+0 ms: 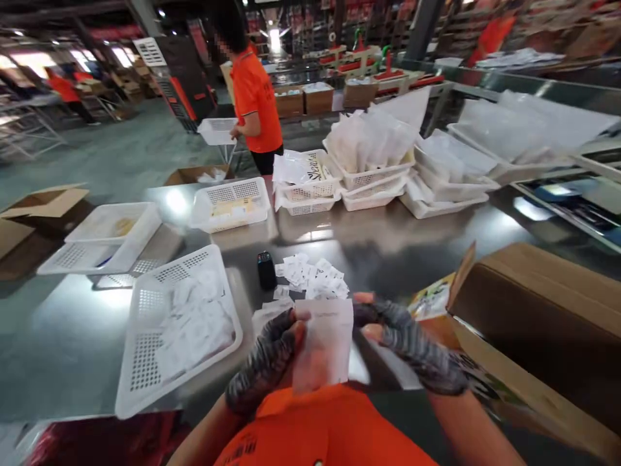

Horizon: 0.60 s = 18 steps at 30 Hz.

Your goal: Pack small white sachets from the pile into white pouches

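Note:
My left hand [272,349], in a grey striped fingerless glove, pinches the left edge of a small translucent white bag [326,340] between thumb and fingers. To the right of the bag is my right hand [405,336], gloved the same way, with thumb and forefinger apart; nothing shows between them. Just beyond the bag, a loose pile of small printed white slips [315,277] lies on the metal table [378,236]. A small black device [266,270] stands at the pile's left. More white bags lie partly hidden under my left hand.
A white basket [138,349] of white packets sits at the left, an open cardboard box [533,323] at the right. Further baskets [310,206] of bags line the table's far side. Beyond it, a person in orange [257,97] holds a white basket [217,131].

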Tool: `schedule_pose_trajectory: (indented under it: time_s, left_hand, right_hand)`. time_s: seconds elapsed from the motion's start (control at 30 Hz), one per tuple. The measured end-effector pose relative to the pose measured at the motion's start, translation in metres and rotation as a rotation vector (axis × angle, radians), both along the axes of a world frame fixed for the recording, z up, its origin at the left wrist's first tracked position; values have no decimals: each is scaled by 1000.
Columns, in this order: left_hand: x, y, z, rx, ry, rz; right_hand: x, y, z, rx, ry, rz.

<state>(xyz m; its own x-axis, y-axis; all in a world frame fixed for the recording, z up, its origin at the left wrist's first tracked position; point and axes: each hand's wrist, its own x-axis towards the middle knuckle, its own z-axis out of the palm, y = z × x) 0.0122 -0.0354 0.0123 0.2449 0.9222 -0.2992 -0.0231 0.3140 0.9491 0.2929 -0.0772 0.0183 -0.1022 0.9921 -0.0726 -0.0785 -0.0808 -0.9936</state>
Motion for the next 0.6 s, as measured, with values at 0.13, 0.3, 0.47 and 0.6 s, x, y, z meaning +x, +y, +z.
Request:
schedule_pose_trajectory:
  time_s: [0.13,0.3,0.47,0.6]
  left_hand:
    - [-2,-1,12,37,4,49]
    - [-14,1,10,91,-18,18]
    - [-18,6,24,-73,-66,-14]
    - [-19,11,30,-185,-175,-28]
  right_hand:
    - [-39,45,-21,-13,283,381]
    - [-30,55,-24,-38,112,401]
    - [-16,56,-16,15,-184,269]
    - [-10,56,-12,48,-186,285]
